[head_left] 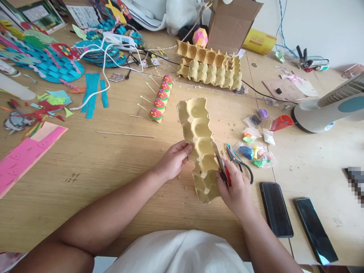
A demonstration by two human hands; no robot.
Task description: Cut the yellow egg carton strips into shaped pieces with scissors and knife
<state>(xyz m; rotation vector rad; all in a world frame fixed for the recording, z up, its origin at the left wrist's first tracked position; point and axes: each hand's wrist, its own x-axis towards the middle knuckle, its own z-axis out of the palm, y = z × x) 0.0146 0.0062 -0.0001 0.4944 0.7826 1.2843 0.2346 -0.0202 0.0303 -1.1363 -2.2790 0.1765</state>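
Note:
A strip of yellowish egg carton (199,146) is held up over the table, cups facing me. My left hand (176,156) pinches its left edge between thumb and fingers. Closed around a utility knife (223,167) with a red and dark handle, my right hand (234,185) is at the carton's right side. The blade lies along that edge; whether it cuts in is unclear. Beyond the carton, to the left, stands a painted caterpillar (160,99) made of red and green cups with smiling faces and green-tipped sticks.
Scissors (239,161) lie just right of my right hand, near bagged clay (253,151) and two phones (276,209). More egg cartons (210,70) stand at the back. A thin stick (125,134), pink card (31,157) and a white cable (104,72) are on the left. A fan (330,102) stands right.

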